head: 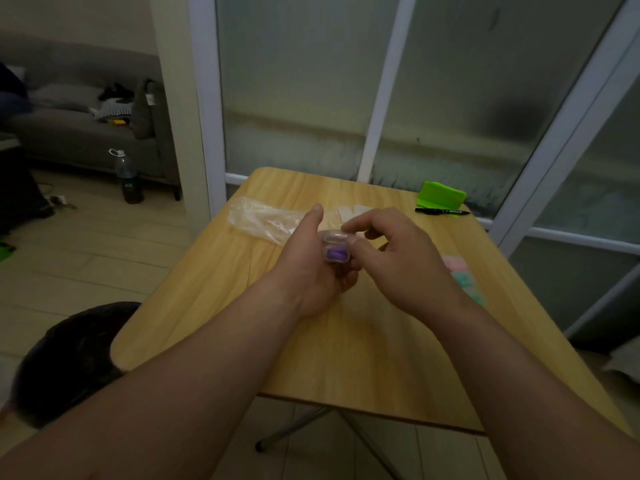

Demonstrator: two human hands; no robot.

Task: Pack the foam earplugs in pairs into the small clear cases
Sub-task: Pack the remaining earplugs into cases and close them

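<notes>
A dim room with frosted glass doors (450, 81) at the far side and a grey sofa (79, 133) far left, a bottle (128, 178) standing on the floor in front of it. A wooden tabletop (346, 358) fills the middle of the view.

On the tabletop, a crumpled clear bag (259, 220) lies far left. A green block (440, 195) sits at the far right corner, with a black pen (441, 212) just beside it on the near side. At the right edge is a pale pink and mint pile (460, 271), partly hidden by the right forearm; it is too blurred to tell whether it is loose earplugs or filled cases.

Both hands are raised over the middle of the tabletop. The left hand (311, 268) cups a small clear case (336, 247), fingers curled round it from below and thumb up along its left side. Purple earplugs (336, 253) lie inside; they look like a pair, though the count is not sharp. The right hand (398, 258) has its fingers (360, 221) bent, forefinger and thumb pinching at the lid on the case's right side. The lid seems down or nearly so; whether it has latched cannot be told.

The step in hand looks like closing a filled case. Next, likely: press the lid until it snaps while the left hand steadies the base, set the case aside, then take an empty case and two matching plugs.
</notes>
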